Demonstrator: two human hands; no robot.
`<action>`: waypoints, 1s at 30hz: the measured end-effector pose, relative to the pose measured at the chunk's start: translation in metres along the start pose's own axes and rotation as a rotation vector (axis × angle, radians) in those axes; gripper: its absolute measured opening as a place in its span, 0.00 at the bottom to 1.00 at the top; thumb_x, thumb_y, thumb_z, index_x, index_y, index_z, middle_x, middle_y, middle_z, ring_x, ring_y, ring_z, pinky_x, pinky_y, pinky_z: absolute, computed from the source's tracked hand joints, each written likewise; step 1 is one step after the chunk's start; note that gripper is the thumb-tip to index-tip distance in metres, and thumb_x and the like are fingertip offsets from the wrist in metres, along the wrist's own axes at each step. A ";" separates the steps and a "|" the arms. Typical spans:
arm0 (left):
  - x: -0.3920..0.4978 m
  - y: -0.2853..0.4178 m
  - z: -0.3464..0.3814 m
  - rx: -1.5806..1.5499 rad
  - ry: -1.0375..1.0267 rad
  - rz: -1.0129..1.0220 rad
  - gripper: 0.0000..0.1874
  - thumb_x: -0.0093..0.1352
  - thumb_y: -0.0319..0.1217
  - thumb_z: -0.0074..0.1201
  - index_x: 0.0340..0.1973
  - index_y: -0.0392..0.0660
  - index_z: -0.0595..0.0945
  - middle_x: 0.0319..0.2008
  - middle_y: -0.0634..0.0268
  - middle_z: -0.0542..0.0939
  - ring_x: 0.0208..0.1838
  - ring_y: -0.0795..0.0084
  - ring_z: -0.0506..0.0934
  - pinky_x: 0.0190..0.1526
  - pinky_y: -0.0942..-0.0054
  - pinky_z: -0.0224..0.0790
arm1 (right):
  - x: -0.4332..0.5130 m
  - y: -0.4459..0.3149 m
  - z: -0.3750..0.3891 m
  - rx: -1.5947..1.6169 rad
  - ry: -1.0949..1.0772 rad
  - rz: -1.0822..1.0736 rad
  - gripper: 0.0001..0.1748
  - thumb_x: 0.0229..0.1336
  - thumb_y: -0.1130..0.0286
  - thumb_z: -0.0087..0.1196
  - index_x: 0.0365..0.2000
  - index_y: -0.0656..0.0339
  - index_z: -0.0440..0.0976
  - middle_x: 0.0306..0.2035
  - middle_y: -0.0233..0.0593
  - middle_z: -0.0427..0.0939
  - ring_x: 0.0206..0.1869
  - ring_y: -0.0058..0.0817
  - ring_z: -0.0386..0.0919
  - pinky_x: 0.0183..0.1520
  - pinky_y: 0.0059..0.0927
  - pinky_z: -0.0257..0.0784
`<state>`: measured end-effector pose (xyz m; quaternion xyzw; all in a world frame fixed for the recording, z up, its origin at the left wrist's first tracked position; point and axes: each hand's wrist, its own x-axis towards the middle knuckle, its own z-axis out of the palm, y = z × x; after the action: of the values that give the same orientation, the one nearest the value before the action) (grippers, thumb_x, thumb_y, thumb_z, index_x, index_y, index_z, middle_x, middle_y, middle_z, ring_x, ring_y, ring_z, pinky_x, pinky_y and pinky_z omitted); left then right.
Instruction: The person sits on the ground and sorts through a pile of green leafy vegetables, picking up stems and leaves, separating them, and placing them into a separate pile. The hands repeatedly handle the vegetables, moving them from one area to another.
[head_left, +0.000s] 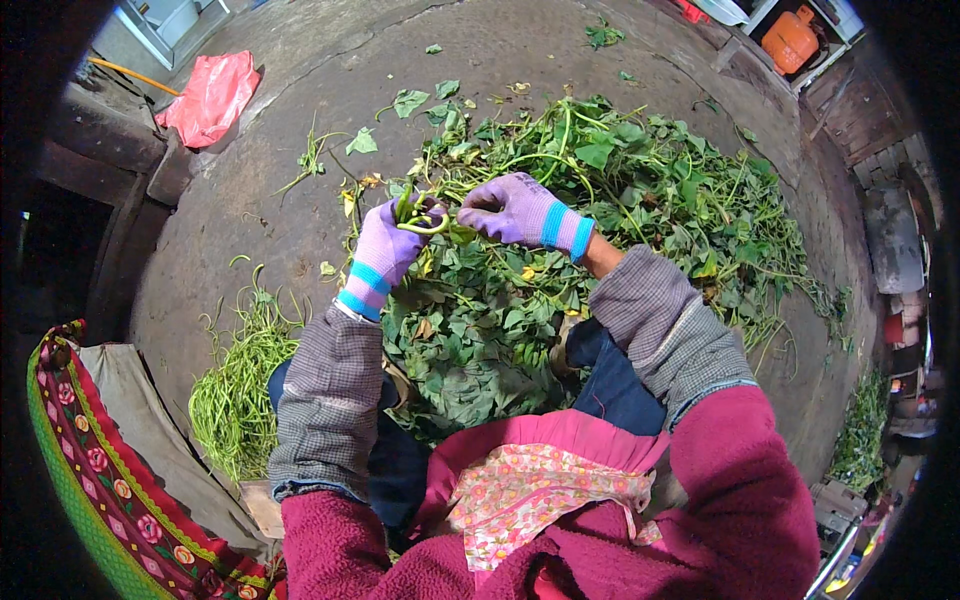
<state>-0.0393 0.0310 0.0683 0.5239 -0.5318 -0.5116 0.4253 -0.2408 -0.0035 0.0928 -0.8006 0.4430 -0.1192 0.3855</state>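
Note:
My left hand (391, 238), in a purple knit glove with blue cuff stripes, grips a small bunch of green stems (424, 223). Close to its right, my right hand (517, 208) wears a matching glove, with thumb and fingertips pinched near a stem end and a leaf. Whether it holds that piece is hard to make out. Under and beyond both hands spreads a wide heap of leafy green vines (645, 172), some leaves yellowed. More stripped leaves (480, 345) lie between my knees. A pile of bare green stems (236, 390) rests on the floor to my left.
A pink plastic bag (214, 97) lies at the upper left, by a low ledge. An orange gas cylinder (790, 40) stands in a shelf at the upper right. Flowered cloth (112, 465) drapes at the lower left. More greenery (859, 431) lies at the far right.

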 end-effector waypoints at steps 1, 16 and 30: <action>0.000 0.002 0.003 0.029 0.056 -0.028 0.08 0.63 0.30 0.57 0.36 0.42 0.81 0.25 0.75 0.78 0.23 0.88 0.70 0.21 0.86 0.57 | 0.001 0.002 0.001 -0.016 0.005 -0.001 0.20 0.53 0.54 0.50 0.39 0.58 0.77 0.32 0.46 0.79 0.36 0.37 0.78 0.43 0.34 0.71; -0.007 0.015 0.013 -0.235 0.217 0.077 0.06 0.65 0.30 0.54 0.34 0.41 0.80 0.20 0.76 0.71 0.20 0.87 0.65 0.22 0.85 0.55 | 0.026 0.012 0.020 0.554 0.462 0.108 0.10 0.50 0.67 0.52 0.23 0.62 0.79 0.17 0.31 0.76 0.23 0.16 0.72 0.29 0.25 0.69; -0.003 0.007 0.003 -0.444 0.378 -0.061 0.08 0.62 0.30 0.58 0.35 0.42 0.77 0.24 0.69 0.76 0.17 0.82 0.68 0.17 0.80 0.60 | 0.002 -0.025 0.018 -0.486 0.712 -0.611 0.19 0.50 0.49 0.51 0.40 0.46 0.73 0.40 0.32 0.72 0.48 0.34 0.69 0.57 0.47 0.54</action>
<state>-0.0424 0.0340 0.0747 0.5197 -0.3022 -0.5215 0.6055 -0.2149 0.0123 0.0980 -0.8695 0.3077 -0.3845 -0.0378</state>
